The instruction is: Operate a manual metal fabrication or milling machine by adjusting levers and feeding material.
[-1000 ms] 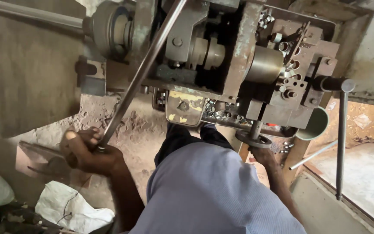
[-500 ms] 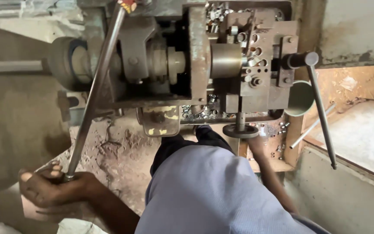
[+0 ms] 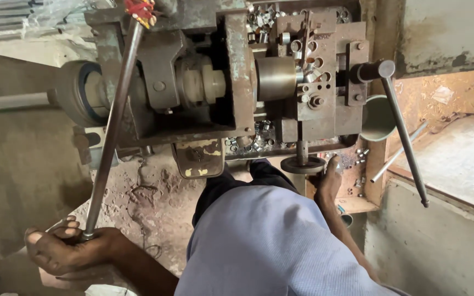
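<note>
A worn metal lathe-like machine [image 3: 231, 82] fills the top of the head view. My left hand [image 3: 64, 249] is closed around the lower end of a long steel lever rod [image 3: 111, 126] that rises to the machine's top, where a red tag [image 3: 141, 10] hangs. My right hand [image 3: 327, 183] rests against a small round handwheel [image 3: 303, 164] under the machine's tool block, fingers touching its rim. My light blue shirt and dark trousers fill the lower middle.
A second long handle bar [image 3: 404, 134] slopes down at the right. Several small metal rings [image 3: 256, 143] lie in the machine's tray. A pale green cup [image 3: 377, 118] sits at right. Concrete ledge [image 3: 440, 241] at lower right, dirt floor [image 3: 149, 203] below.
My left hand has pulled the lever's lower end down and left, so the rod stands steeper. The view has shifted, moving the machine rightward. My right hand stays at the handwheel.
</note>
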